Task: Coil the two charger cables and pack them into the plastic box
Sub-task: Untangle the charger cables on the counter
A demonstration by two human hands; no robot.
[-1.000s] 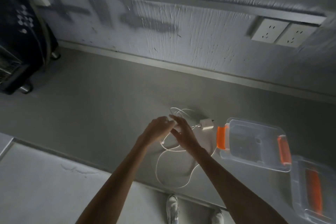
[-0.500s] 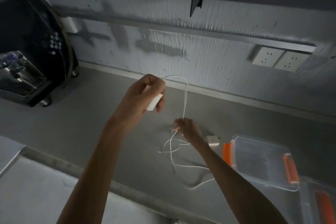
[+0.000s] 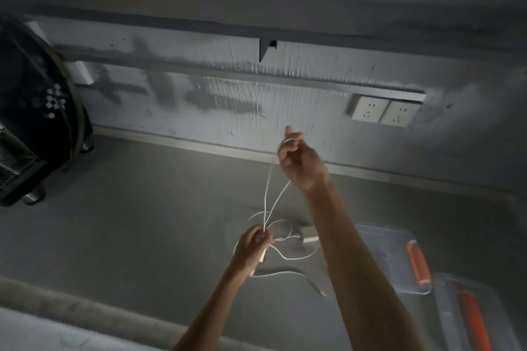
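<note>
My right hand (image 3: pixel 299 161) is raised high and pinches a loop of the thin white charger cable (image 3: pixel 272 196), which runs down in two strands. My left hand (image 3: pixel 255 242) sits low over the grey counter and grips the cable's white plug end together with the strands. Loose loops of cable (image 3: pixel 296 256) trail on the counter, one end lying at the front (image 3: pixel 320 291). A second white charger block (image 3: pixel 306 235) lies just right of my left hand. The clear plastic box (image 3: pixel 399 253) with orange latches stands to the right, partly hidden by my right forearm.
The box's clear lid (image 3: pixel 482 319) with an orange handle lies at the far right. A black coffee machine (image 3: pixel 31 128) stands at the left. Two wall sockets (image 3: pixel 382 111) sit on the back wall, under a shelf (image 3: pixel 256 20).
My left hand has dropped from high to low with the plug end. My right hand has risen from the counter, drawing the cable upward. The view has tilted up.
</note>
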